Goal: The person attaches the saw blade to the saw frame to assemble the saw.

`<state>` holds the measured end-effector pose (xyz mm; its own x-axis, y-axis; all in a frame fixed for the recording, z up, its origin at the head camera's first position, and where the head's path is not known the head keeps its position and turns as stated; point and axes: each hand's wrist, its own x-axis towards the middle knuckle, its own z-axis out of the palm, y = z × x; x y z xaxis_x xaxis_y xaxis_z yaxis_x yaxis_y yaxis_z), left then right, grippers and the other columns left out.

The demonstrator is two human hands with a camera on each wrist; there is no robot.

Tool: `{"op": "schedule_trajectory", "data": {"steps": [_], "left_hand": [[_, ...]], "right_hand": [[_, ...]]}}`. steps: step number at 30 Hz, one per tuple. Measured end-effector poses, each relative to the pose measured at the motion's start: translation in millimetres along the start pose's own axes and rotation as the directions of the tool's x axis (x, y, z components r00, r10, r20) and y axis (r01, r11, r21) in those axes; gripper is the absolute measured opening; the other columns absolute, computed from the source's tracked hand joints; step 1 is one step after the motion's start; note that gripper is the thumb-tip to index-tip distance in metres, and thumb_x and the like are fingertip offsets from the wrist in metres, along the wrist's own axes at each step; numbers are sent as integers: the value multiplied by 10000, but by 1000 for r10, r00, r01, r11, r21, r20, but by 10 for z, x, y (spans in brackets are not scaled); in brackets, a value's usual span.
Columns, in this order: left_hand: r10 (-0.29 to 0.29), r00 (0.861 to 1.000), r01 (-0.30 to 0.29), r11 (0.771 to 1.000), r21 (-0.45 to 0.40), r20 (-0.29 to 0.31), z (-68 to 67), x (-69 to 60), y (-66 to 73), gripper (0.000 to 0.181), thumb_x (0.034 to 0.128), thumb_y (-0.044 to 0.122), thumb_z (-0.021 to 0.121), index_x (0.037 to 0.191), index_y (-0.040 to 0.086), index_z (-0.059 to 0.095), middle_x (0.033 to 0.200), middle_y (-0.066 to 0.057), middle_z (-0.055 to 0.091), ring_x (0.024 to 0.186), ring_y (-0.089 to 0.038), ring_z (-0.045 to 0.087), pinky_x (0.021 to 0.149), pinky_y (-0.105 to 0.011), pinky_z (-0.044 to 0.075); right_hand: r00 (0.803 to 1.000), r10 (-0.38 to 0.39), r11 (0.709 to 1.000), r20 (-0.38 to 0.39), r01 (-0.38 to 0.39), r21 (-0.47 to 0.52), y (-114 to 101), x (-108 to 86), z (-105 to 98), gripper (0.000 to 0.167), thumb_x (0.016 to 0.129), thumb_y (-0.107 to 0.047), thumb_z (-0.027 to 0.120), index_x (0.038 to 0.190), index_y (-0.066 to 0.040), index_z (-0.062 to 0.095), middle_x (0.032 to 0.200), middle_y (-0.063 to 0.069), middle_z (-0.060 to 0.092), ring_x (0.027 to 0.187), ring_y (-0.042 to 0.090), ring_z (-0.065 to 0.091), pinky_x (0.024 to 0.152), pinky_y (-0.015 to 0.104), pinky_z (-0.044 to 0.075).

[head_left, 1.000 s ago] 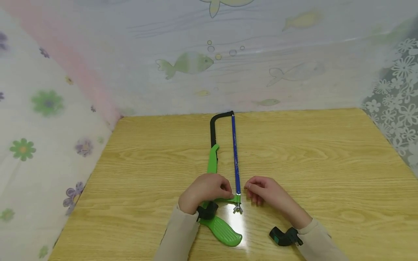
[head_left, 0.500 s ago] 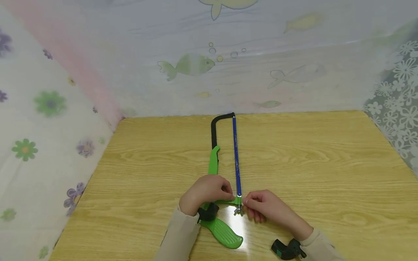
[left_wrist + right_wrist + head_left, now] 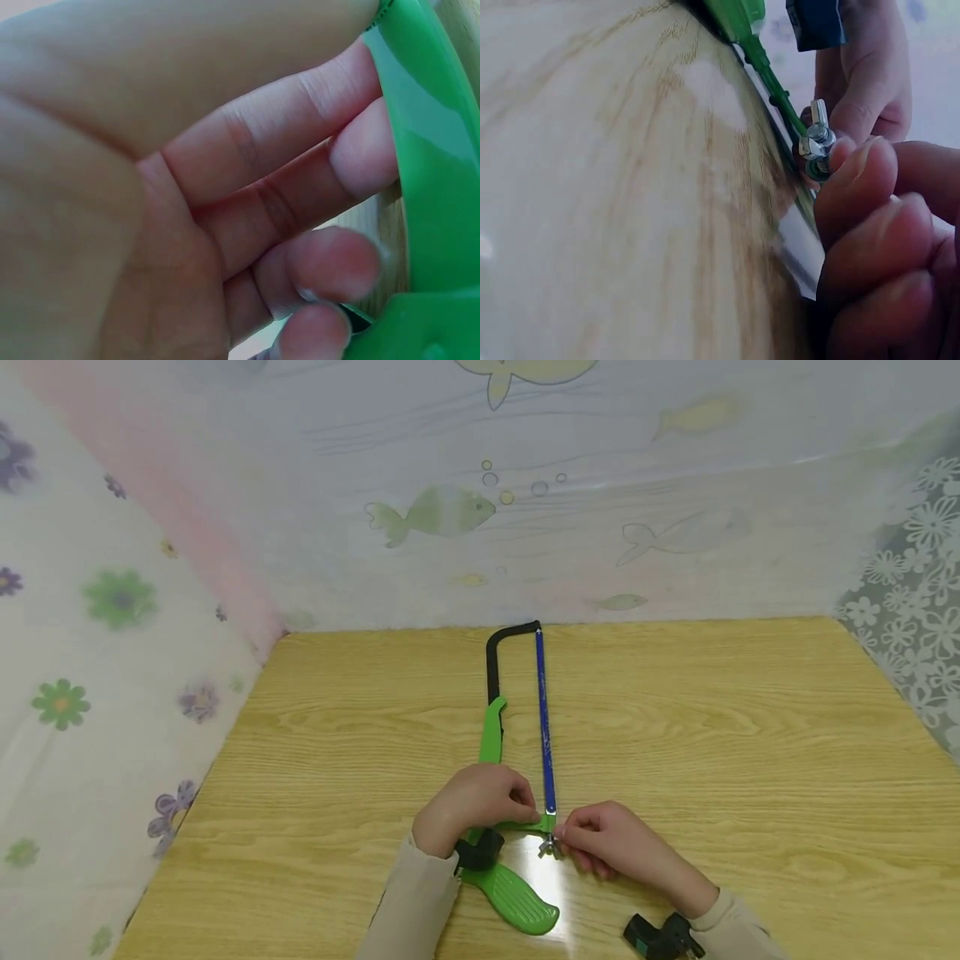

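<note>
A hacksaw (image 3: 491, 732) lies on the table, its black front bow at the far end and its blue blade (image 3: 545, 718) on the right side. My left hand (image 3: 476, 795) holds the green frame's crosspiece beside the blade's near end; in the left wrist view its curled fingers touch the green plastic (image 3: 439, 142). At the silver wing nut (image 3: 551, 847) below that end, my right hand (image 3: 618, 842) pinches with thumb and forefinger. The right wrist view shows the wing nut (image 3: 817, 146) against the fingertips (image 3: 866, 176). The left wrist hides part of the frame.
The ribbed green handle (image 3: 517, 900) points toward me on the wood-grain table (image 3: 712, 718). Black wrist cameras sit on both wrists, the right one (image 3: 660, 935) low over the table. A patterned curtain (image 3: 420, 568) borders the back and sides.
My right hand has moved slightly toward me and left, from beside the blade's end to the wing nut. The left hand keeps its hold; the hacksaw looks unmoved, with a small view shift.
</note>
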<state>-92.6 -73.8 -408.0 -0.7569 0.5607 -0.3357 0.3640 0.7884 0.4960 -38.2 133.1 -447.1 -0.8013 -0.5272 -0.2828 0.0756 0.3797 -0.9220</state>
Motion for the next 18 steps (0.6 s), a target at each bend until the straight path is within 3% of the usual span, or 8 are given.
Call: {"op": "schedule_trajectory", "data": {"steps": [18], "left_hand": [[9, 1000, -9, 1000, -7, -5, 7, -5, -2, 102, 768, 381, 660, 710, 300, 636, 671, 200, 542, 595, -22, 487, 581, -218, 391]], "right_hand": [[998, 2, 974, -62, -16, -227, -48, 27, 37, 381, 848, -523, 483, 673, -205, 597, 484, -48, 496, 298, 57, 313, 321, 283, 321]]}}
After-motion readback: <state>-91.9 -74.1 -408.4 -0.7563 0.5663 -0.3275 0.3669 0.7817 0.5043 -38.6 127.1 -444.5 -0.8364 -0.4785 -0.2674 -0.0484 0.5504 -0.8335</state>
